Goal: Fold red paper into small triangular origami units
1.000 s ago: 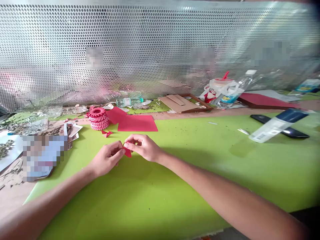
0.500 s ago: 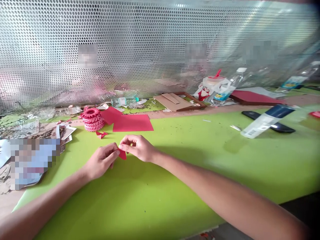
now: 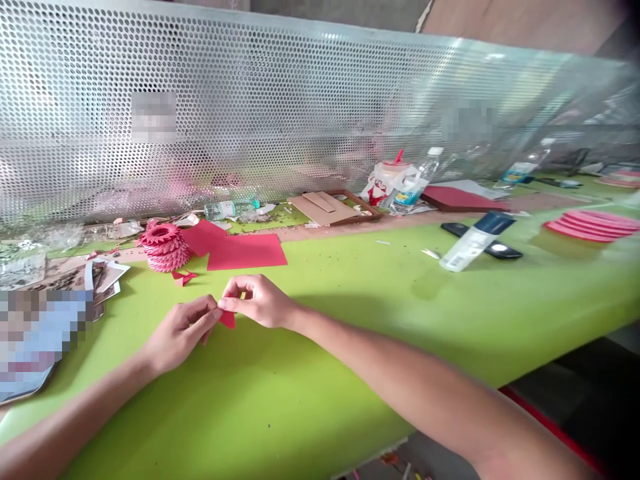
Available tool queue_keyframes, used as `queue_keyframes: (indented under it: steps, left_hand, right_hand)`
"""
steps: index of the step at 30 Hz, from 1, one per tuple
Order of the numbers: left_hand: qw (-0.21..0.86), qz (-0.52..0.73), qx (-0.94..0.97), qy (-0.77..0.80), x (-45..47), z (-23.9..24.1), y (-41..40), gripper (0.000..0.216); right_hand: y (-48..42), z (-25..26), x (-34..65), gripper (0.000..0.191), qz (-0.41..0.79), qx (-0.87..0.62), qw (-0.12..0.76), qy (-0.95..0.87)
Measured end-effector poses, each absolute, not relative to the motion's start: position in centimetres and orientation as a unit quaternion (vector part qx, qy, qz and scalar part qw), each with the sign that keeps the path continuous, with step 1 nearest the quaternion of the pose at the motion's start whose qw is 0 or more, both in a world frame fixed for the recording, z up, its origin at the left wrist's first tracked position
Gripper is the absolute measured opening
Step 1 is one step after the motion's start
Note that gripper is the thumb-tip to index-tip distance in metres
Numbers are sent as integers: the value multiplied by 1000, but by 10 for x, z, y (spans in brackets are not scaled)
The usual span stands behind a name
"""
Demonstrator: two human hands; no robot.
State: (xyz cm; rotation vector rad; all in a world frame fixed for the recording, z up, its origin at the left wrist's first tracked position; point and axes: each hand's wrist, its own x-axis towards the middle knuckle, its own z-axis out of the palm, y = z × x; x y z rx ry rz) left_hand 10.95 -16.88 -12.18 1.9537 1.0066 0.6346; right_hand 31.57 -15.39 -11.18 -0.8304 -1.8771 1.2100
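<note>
A small piece of red paper is pinched between my two hands above the green table. My left hand grips its left side between thumb and fingers. From the right, my right hand pinches its upper edge, the fingertips of both hands nearly touching. Most of the piece is covered by the fingers. Behind the hands lie flat red paper sheets, and left of them stands a stack of pink and red toothed paper rings. Small red folded scraps rest just in front of the stack.
At the right, a bottle with a dark blue cap leans over a dark phone-like object. Pink discs are stacked farther right. A perforated metal screen runs along the back, with a cardboard piece and plastic bottles before it.
The view has swung to the right, bringing the pink disc stack into sight. Both hands keep their pinch on the red paper, with little change in their pose.
</note>
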Motion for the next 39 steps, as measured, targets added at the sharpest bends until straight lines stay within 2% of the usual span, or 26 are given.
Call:
queue_keyframes:
  steps: [5, 25, 39]
  left_hand:
    - [371, 281, 780, 418, 108, -120, -170, 45]
    - [344, 291, 797, 402, 110, -114, -170, 34]
    - [356, 301, 784, 409, 107, -121, -168, 37]
  right_hand:
    - [-153, -111, 317, 27, 479, -315, 371, -731]
    - [-153, -113, 320, 38, 448, -333, 310, -770]
    - [-153, -112, 319, 31, 455, -322, 356, -750]
